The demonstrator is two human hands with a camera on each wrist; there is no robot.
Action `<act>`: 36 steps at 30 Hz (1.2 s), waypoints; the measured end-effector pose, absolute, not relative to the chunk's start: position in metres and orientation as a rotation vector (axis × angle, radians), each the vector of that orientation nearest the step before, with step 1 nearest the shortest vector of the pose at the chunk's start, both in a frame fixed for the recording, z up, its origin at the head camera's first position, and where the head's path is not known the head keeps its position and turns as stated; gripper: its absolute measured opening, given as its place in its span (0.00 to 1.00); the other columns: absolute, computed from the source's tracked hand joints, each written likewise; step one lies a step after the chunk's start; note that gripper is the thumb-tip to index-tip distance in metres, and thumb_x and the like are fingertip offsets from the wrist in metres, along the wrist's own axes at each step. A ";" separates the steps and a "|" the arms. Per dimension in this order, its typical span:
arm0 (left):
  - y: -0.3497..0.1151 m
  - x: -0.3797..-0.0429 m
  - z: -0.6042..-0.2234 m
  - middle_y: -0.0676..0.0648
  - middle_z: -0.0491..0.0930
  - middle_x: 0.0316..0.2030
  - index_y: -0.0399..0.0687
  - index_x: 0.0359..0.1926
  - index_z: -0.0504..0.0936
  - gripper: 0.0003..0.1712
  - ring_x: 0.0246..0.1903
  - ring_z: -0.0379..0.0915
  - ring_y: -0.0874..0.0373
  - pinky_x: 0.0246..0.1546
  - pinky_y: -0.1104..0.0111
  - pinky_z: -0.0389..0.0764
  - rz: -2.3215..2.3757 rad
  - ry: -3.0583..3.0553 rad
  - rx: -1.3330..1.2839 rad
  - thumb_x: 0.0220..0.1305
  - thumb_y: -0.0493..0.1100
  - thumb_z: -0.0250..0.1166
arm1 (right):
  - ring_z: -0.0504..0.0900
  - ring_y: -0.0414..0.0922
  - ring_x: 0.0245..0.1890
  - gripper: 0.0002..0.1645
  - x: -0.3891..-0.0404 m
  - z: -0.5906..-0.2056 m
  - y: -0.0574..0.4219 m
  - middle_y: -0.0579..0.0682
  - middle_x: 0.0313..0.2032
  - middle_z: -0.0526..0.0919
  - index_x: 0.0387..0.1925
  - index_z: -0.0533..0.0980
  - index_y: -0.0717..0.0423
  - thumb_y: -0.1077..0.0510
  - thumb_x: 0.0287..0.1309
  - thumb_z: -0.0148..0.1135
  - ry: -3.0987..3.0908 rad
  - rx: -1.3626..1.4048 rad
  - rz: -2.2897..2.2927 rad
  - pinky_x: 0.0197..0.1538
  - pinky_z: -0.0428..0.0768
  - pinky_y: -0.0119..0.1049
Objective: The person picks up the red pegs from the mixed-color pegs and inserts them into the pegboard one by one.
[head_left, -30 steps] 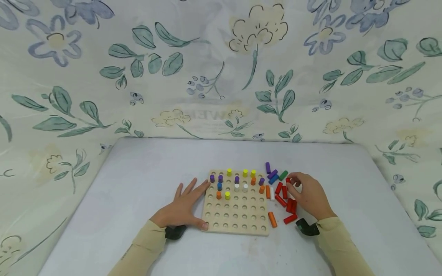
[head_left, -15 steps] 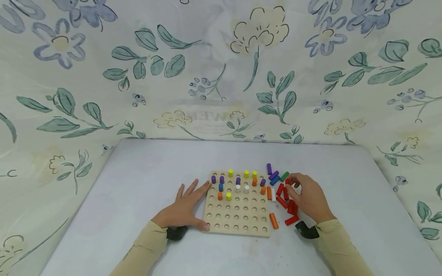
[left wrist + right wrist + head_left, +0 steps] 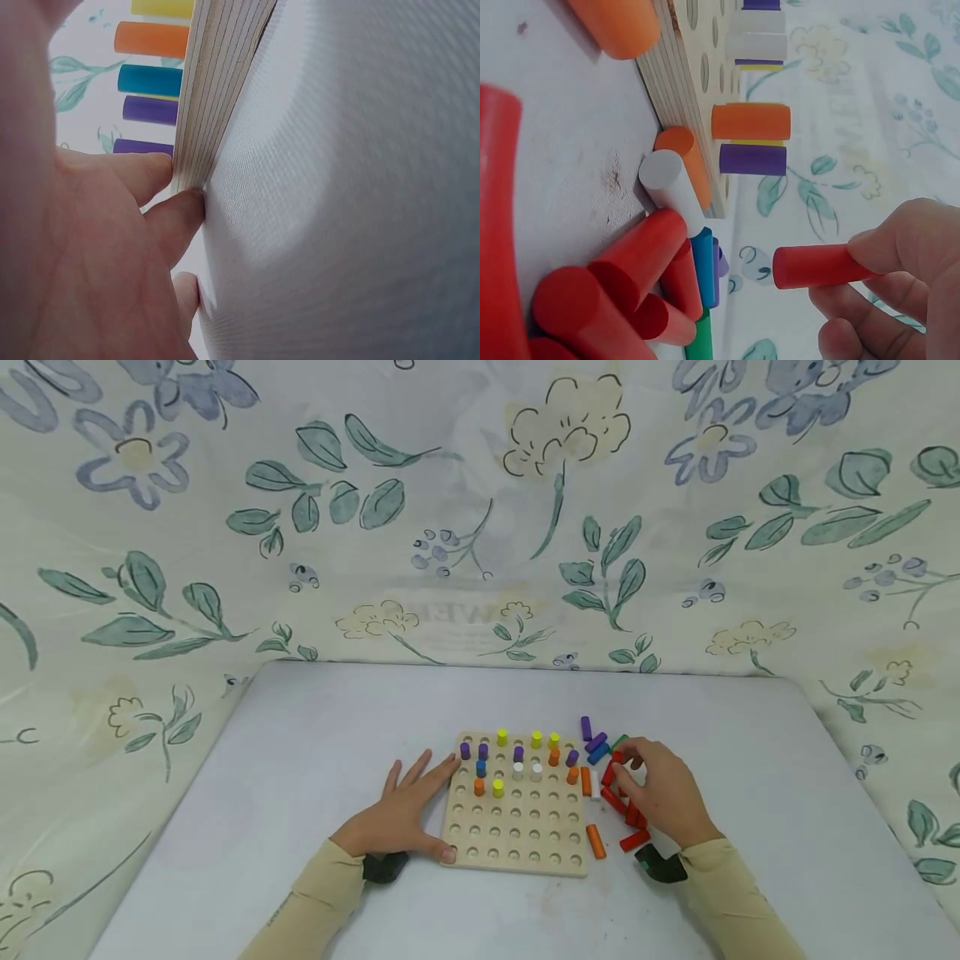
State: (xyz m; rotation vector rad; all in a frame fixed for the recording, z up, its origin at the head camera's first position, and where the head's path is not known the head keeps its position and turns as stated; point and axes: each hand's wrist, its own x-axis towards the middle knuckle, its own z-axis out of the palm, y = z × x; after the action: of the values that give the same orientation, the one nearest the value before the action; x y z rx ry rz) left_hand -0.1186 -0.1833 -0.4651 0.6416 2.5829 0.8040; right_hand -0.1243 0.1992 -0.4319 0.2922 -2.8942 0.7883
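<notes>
A square wooden pegboard lies flat, its far rows partly filled with upright coloured pegs. My left hand rests at the board's left side with fingers spread. Its thumb lies on the near left corner, and in the left wrist view its fingertips touch the board's side. Right of the board, my right hand pinches a red peg between thumb and fingers. That peg is held above the loose pegs, apart from the board. Part of the pile is hidden under my right hand.
Several loose red pegs lie right of the board. Beside its right edge are a white peg and orange pegs. Purple, blue and green pegs lie further back. A patterned cloth hangs behind the white table.
My right hand has shifted slightly left, toward the board, carrying the red peg over the loose ones. The left hand stays at the board's side. The head view has moved a little.
</notes>
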 end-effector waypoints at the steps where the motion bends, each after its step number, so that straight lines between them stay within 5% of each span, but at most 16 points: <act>1: -0.183 -0.119 -0.465 0.45 0.47 0.79 0.48 0.81 0.48 0.75 0.78 0.25 0.42 0.71 0.41 0.21 0.797 2.584 0.643 0.39 0.70 0.79 | 0.77 0.49 0.35 0.16 -0.124 -0.432 0.199 0.54 0.37 0.81 0.49 0.79 0.60 0.59 0.61 0.69 -2.888 0.300 0.784 0.34 0.81 0.38; 10: -0.183 -0.118 -0.465 0.44 0.48 0.79 0.47 0.80 0.48 0.75 0.78 0.25 0.41 0.71 0.40 0.22 0.811 2.585 0.645 0.39 0.70 0.79 | 0.72 0.44 0.28 0.14 -0.125 -0.437 0.197 0.53 0.34 0.80 0.47 0.79 0.61 0.61 0.60 0.69 -2.841 0.348 0.764 0.28 0.76 0.34; 24: -0.185 -0.117 -0.467 0.45 0.48 0.79 0.49 0.81 0.48 0.75 0.78 0.25 0.42 0.71 0.40 0.22 0.814 2.585 0.645 0.39 0.71 0.78 | 0.78 0.48 0.34 0.14 -0.119 -0.433 0.187 0.51 0.35 0.80 0.46 0.79 0.59 0.60 0.60 0.70 -2.850 0.362 0.758 0.35 0.82 0.38; 36: -0.184 -0.118 -0.464 0.45 0.47 0.79 0.48 0.81 0.48 0.75 0.78 0.24 0.42 0.71 0.40 0.21 0.799 2.577 0.627 0.40 0.69 0.79 | 0.70 0.41 0.28 0.13 -0.118 -0.436 0.180 0.51 0.34 0.82 0.45 0.79 0.61 0.61 0.59 0.70 -2.800 0.439 0.770 0.28 0.74 0.33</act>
State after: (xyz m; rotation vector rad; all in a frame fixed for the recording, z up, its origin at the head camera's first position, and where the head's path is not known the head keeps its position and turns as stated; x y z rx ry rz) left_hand -0.1176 -0.1839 -0.4638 0.6273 2.5769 0.7989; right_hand -0.1184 0.1796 -0.4356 0.4387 -2.8003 0.7704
